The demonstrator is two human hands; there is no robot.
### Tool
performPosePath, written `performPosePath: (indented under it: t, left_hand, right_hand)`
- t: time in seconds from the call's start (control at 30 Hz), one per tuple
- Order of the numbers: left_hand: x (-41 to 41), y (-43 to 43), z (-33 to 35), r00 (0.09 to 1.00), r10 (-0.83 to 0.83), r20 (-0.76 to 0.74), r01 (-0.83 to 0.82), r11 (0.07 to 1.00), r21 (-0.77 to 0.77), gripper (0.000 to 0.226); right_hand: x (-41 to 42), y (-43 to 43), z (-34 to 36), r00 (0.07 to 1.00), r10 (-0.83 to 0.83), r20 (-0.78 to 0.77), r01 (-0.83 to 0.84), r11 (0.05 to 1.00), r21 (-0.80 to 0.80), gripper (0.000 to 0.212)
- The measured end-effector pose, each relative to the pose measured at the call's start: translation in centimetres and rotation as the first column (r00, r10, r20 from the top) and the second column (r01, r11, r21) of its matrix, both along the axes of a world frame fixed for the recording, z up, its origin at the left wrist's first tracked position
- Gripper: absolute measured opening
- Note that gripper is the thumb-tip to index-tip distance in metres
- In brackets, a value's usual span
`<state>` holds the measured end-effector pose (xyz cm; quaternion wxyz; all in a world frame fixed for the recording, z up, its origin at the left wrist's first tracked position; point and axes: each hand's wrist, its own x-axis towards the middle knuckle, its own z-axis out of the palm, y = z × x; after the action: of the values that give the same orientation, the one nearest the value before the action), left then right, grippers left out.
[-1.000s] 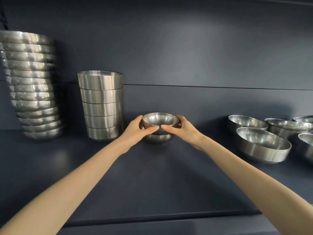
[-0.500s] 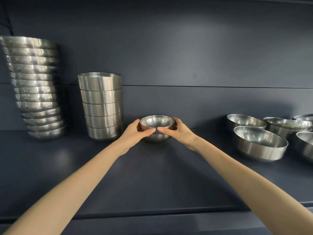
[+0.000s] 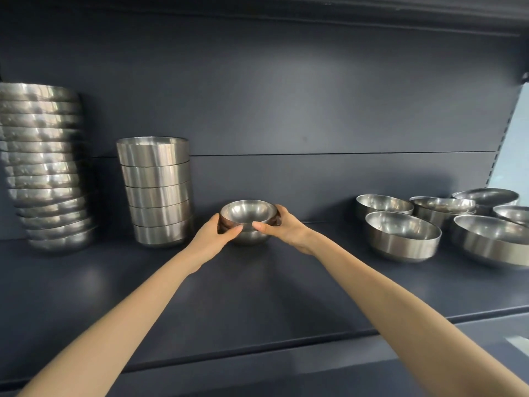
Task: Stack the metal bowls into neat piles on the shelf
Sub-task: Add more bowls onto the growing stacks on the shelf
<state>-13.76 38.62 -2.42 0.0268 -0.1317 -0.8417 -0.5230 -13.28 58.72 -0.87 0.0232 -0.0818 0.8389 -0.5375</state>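
A small round metal bowl (image 3: 248, 212) sits nested in another small bowl (image 3: 252, 236) at the middle of the dark shelf (image 3: 257, 282). My left hand (image 3: 213, 234) grips the top bowl's left side and my right hand (image 3: 282, 226) grips its right side, thumbs meeting at the front. Left of it stands a pile of straight-sided bowls (image 3: 157, 190). A taller, leaning pile of wide bowls (image 3: 43, 164) stands at the far left. Several loose bowls (image 3: 402, 234) lie on the right.
The shelf's back wall (image 3: 286, 110) rises close behind the bowls. The shelf's front edge (image 3: 257, 349) runs across below my forearms. A perforated upright (image 3: 503, 133) borders the shelf at the right, behind the loose bowls.
The top small bowl has sunk a little deeper onto the one below, both hands still on it. My head has shifted, so more of the right side shows.
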Motion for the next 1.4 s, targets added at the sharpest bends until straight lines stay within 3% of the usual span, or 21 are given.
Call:
performPosePath:
  t: [0.13,0.27,0.4,0.5,0.8,1.07,1.4]
  left_hand:
    - [2.2,-0.8,0.6,0.991,-0.012,-0.132,-0.040,0.922,-0.385,0.056]
    - [5.2,-1.6,1.7,0.972,-0.080,-0.223,-0.080,0.777,-0.624,0.071]
    - [7.5,-1.9,2.2,0.915,-0.169,-0.366,-0.211,0.572,-0.792,0.082]
    - [8.1,-1.7,1.7,0.881,-0.208,-0.425,-0.274,0.509,-0.816,0.107]
    - [9.1,0.7,1.2,0.877,-0.245,-0.413,-0.231,0.539,-0.810,0.133]
    - [10.1,6.0,2.4,0.868,-0.295,-0.399,-0.148,0.612,-0.777,0.078]
    - [10.7,17.1,3.5,0.861,-0.295,-0.415,-0.130,0.661,-0.739,0.072]
  right_hand:
    - [2.1,1.2,1.2,0.992,-0.006,-0.128,0.049,0.941,0.335,0.097]
    - [3.7,2.8,1.4,0.975,0.003,-0.223,0.163,0.672,0.722,0.095]
    - [6.6,3.2,1.0,0.932,0.012,-0.361,0.305,0.511,0.804,0.089]
    - [8.8,3.3,0.2,0.919,-0.009,-0.394,0.353,0.461,0.814,0.088]
    - [13.5,5.0,-0.8,0.923,-0.122,-0.365,0.379,0.450,0.809,0.090]
    - [15.1,10.5,0.3,0.867,-0.187,-0.462,0.495,0.428,0.756,0.089]
    - [16.4,20.7,1.0,0.867,-0.198,-0.458,0.495,0.460,0.737,0.089]
